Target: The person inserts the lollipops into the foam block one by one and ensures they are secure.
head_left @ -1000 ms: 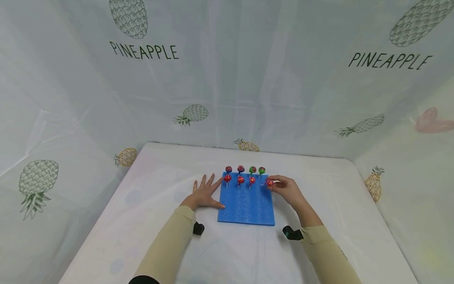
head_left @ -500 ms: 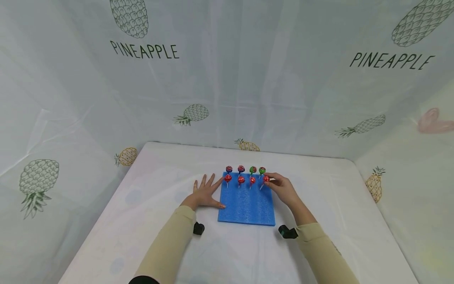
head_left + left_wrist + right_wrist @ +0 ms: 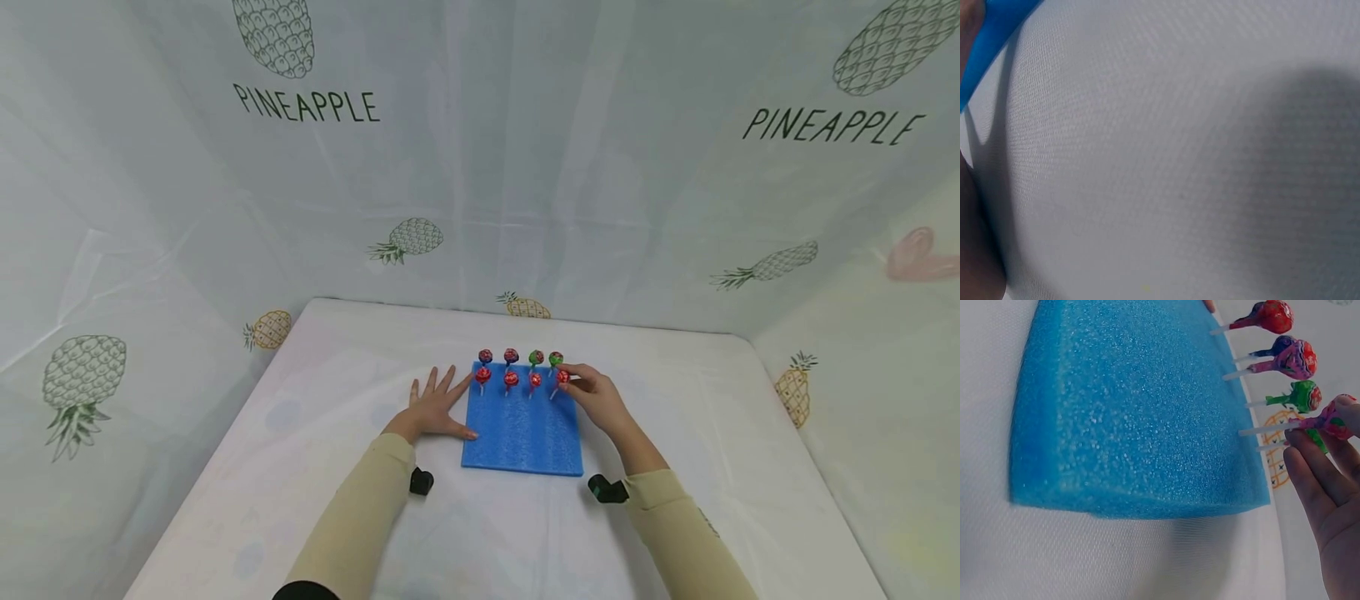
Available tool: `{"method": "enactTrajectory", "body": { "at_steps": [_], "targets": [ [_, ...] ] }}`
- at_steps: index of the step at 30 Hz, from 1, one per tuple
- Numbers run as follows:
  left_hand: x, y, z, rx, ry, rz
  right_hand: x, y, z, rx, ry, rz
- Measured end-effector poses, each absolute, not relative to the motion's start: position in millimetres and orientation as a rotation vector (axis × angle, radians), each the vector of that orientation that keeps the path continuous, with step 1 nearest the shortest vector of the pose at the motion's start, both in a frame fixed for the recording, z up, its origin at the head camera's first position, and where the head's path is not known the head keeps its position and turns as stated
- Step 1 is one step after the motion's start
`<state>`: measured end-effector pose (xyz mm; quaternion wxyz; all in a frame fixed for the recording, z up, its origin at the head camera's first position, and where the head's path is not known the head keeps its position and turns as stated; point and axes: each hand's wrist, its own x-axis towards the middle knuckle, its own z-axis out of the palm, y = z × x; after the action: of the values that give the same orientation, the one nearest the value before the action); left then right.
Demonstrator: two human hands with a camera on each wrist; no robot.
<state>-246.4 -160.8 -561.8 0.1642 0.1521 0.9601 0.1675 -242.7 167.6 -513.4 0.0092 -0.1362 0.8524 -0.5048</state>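
Observation:
A blue foam board (image 3: 521,437) lies on the table, with two rows of wrapped lollipops standing on their sticks along its far side. My right hand (image 3: 600,400) pinches the head of a red-and-pink lollipop (image 3: 562,377) at the right end of the nearer row. In the right wrist view, that lollipop's stick (image 3: 1266,430) meets the foam, slightly tilted. My left hand (image 3: 433,411) lies with fingers spread at the board's left edge, thumb and index finger touching it. Only slivers of it show in the left wrist view, beside a corner of blue foam (image 3: 997,37).
Behind the held lollipop stand a green lollipop (image 3: 536,357) and another green one (image 3: 556,358). Two dark blue-and-red ones, including this lollipop (image 3: 512,356), stand farther left. A white cloth (image 3: 712,433) covers the table; a pineapple-print curtain (image 3: 555,167) hangs behind.
My right hand has moved slightly left with the lollipop, which has gone from nearly sideways to mostly upright, stick at the foam. During the last half second little differs. My left hand stays put.

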Motion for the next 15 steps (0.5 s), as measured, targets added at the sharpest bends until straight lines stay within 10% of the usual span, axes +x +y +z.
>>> {"method": "enactTrajectory", "body": {
  "at_steps": [15],
  "targets": [
    [-243.7,-158.3,-553.5,0.428,2.72,0.521,-241.4,166.8,-510.4,-0.396,2.636,-1.583]
  ]
}}
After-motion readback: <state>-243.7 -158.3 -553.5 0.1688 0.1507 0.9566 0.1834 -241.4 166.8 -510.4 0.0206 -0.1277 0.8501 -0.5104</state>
